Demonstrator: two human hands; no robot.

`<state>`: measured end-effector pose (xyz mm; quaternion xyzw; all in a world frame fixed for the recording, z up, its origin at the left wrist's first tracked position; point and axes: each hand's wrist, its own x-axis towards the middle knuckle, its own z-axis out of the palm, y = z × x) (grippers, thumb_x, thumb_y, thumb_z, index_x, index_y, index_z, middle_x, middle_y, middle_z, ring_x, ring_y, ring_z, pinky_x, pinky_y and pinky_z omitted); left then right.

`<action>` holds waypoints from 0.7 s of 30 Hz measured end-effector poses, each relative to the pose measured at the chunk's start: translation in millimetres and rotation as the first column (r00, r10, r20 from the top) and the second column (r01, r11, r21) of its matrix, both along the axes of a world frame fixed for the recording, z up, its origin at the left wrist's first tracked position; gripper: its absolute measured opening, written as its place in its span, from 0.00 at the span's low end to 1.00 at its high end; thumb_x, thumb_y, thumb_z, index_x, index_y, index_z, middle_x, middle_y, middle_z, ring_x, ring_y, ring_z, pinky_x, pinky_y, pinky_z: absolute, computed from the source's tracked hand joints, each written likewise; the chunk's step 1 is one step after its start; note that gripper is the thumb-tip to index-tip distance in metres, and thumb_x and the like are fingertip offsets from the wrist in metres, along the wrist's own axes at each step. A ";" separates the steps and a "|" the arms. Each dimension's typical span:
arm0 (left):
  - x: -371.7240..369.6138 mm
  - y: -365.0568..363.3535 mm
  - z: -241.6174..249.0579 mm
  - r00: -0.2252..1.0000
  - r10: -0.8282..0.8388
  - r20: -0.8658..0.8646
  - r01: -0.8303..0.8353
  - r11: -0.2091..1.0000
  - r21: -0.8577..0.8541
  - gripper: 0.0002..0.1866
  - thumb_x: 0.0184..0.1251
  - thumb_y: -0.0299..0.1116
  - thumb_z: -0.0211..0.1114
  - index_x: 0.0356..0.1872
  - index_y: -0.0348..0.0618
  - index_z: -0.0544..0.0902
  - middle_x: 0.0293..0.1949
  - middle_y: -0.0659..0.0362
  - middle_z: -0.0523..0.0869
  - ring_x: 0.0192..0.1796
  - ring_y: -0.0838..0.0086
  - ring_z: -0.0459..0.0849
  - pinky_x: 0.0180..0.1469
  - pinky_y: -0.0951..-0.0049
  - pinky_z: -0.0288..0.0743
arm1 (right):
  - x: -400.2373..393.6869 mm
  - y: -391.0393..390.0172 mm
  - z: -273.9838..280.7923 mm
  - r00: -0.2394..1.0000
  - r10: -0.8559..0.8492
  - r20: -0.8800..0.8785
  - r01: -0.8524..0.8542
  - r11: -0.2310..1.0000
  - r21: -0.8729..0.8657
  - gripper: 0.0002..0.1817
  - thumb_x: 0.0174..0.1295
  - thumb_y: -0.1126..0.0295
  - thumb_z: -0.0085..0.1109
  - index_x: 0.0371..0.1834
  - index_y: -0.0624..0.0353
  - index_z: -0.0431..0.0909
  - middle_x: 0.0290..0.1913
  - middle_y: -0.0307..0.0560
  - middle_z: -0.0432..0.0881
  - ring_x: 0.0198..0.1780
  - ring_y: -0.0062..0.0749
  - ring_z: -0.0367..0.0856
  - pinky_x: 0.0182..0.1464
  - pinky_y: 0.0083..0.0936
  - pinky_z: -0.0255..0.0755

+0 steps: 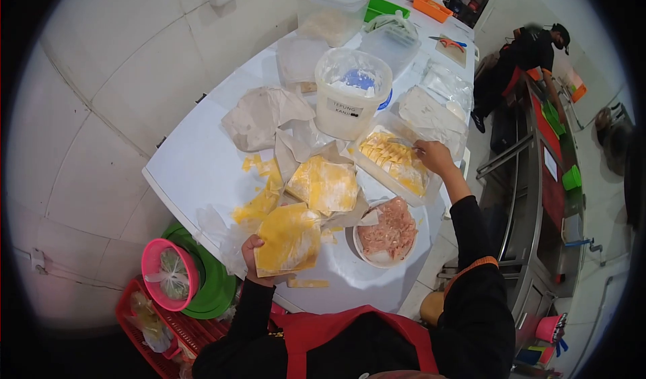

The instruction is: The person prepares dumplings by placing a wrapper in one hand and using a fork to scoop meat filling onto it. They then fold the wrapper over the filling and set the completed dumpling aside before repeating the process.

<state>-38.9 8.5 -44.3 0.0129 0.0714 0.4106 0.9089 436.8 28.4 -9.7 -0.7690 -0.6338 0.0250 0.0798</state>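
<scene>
My left hand [253, 255] grips the lower left edge of a square yellow dough sheet [289, 237], lightly dusted with white flour. My right hand [435, 157] is closed on a fork [398, 141], its tines over a clear plastic tray [431, 194] where folded yellow dough pieces [387, 151] lie in rows. Between the hands, a floured stack of yellow sheets [324, 185] rests on brown paper. Pink minced meat [390, 229] fills a white bowl [360, 248], with a pale flat piece at its left side. Torn yellow dough scraps [264, 194] lie left of the stack.
A labelled flour tub [350, 103] stands behind the stack, near clear containers [331, 19]. Scissors [449, 43] lie on a board farther back. Pink and green basins [165, 271] sit below the table's left edge. Another person [528, 62] works at a steel counter, right.
</scene>
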 end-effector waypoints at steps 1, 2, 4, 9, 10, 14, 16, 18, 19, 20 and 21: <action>0.5 1.2 0.2 1.000 0.009 0.000 -0.009 1.000 0.002 0.44 0.43 0.34 0.51 0.69 0.31 0.52 0.64 0.40 0.65 0.63 0.49 0.68 0.67 0.54 0.60 | -1.4 -2.4 -0.6 1.000 0.027 0.005 -0.027 0.999 0.042 0.10 0.54 0.64 0.59 0.38 0.52 0.81 0.34 0.50 0.83 0.38 0.46 0.81 0.41 0.38 0.74; 0.7 0.8 0.7 1.000 0.019 0.002 -0.019 1.000 0.002 0.44 0.43 0.35 0.51 0.69 0.31 0.52 0.64 0.40 0.65 0.63 0.49 0.68 0.67 0.54 0.60 | -5.1 -3.6 3.5 0.998 0.055 0.013 -0.056 0.995 0.083 0.10 0.53 0.64 0.59 0.38 0.52 0.81 0.34 0.51 0.83 0.39 0.46 0.81 0.41 0.38 0.74; 1.5 0.3 1.5 0.997 0.036 0.061 -0.036 0.999 0.007 0.44 0.44 0.36 0.51 0.68 0.31 0.53 0.65 0.40 0.64 0.64 0.49 0.67 0.66 0.52 0.60 | -10.0 -7.9 11.5 0.998 0.018 -0.062 -0.012 0.994 0.106 0.10 0.55 0.66 0.58 0.39 0.54 0.81 0.35 0.51 0.83 0.38 0.44 0.81 0.40 0.36 0.74; -5.8 -11.6 -18.4 0.984 0.112 0.138 -0.119 0.992 0.042 0.40 0.48 0.39 0.50 0.65 0.29 0.59 0.63 0.38 0.67 0.62 0.48 0.70 0.64 0.50 0.63 | -78.0 -74.5 65.8 0.848 0.009 -0.531 0.087 0.984 0.155 0.13 0.58 0.74 0.54 0.46 0.57 0.80 0.33 0.51 0.83 0.33 0.36 0.81 0.38 0.27 0.73; -6.3 -14.8 -25.1 0.990 0.080 0.120 -0.083 0.996 0.025 0.39 0.48 0.39 0.50 0.64 0.28 0.61 0.61 0.38 0.69 0.61 0.48 0.71 0.63 0.50 0.64 | -98.2 -98.8 82.7 0.834 0.006 -0.551 0.058 0.993 0.099 0.14 0.58 0.77 0.53 0.48 0.57 0.79 0.33 0.51 0.83 0.33 0.35 0.81 0.38 0.25 0.72; -2.6 -19.6 -27.0 0.995 -0.098 0.031 0.100 0.993 -0.060 0.35 0.50 0.40 0.50 0.59 0.24 0.67 0.56 0.38 0.75 0.57 0.47 0.75 0.61 0.50 0.67 | -159.9 -180.2 104.4 0.763 0.041 -0.645 -0.131 0.987 -0.092 0.19 0.57 0.82 0.50 0.51 0.55 0.79 0.27 0.51 0.80 0.28 0.29 0.76 0.35 0.23 0.71; 5.8 -23.9 -23.4 0.975 -0.214 0.059 0.218 0.972 -0.083 0.34 0.50 0.38 0.50 0.58 0.24 0.68 0.55 0.38 0.75 0.56 0.47 0.76 0.61 0.50 0.68 | -176.3 -206.0 98.2 0.823 -0.094 -0.560 -0.047 0.972 -0.232 0.19 0.56 0.81 0.52 0.51 0.56 0.78 0.34 0.57 0.81 0.34 0.42 0.80 0.40 0.31 0.73; 9.4 -30.9 -21.0 0.932 -0.332 0.144 0.344 0.937 -0.068 0.33 0.51 0.37 0.49 0.58 0.23 0.67 0.55 0.38 0.75 0.56 0.47 0.75 0.62 0.50 0.67 | -195.9 -227.4 87.0 0.845 -0.205 -0.493 0.060 0.954 -0.294 0.19 0.55 0.80 0.53 0.51 0.55 0.78 0.36 0.60 0.81 0.37 0.50 0.81 0.42 0.37 0.74; 11.4 -37.7 -18.2 0.928 -0.346 0.137 0.360 0.928 -0.096 0.33 0.51 0.36 0.49 0.59 0.23 0.67 0.56 0.38 0.75 0.57 0.47 0.75 0.62 0.50 0.67 | -208.2 -232.1 76.7 0.845 -0.247 -0.475 0.119 0.952 -0.283 0.20 0.55 0.80 0.53 0.51 0.54 0.78 0.35 0.60 0.81 0.37 0.52 0.80 0.42 0.38 0.73; 16.8 -41.8 -11.2 0.920 -0.369 0.130 0.382 0.918 -0.103 0.32 0.51 0.35 0.49 0.59 0.24 0.66 0.56 0.37 0.74 0.57 0.47 0.75 0.62 0.50 0.66 | -218.4 -234.8 68.6 0.842 -0.286 -0.457 0.186 0.950 -0.250 0.20 0.55 0.80 0.53 0.52 0.53 0.78 0.33 0.60 0.81 0.37 0.54 0.80 0.42 0.40 0.73; 23.8 -43.5 -7.8 0.915 -0.383 0.129 0.398 0.910 -0.116 0.32 0.51 0.34 0.49 0.59 0.24 0.66 0.56 0.37 0.74 0.57 0.47 0.75 0.63 0.50 0.66 | -224.7 -234.8 61.8 0.879 -0.254 -0.404 0.206 0.965 -0.159 0.22 0.52 0.82 0.51 0.50 0.53 0.79 0.30 0.60 0.81 0.35 0.53 0.80 0.41 0.42 0.74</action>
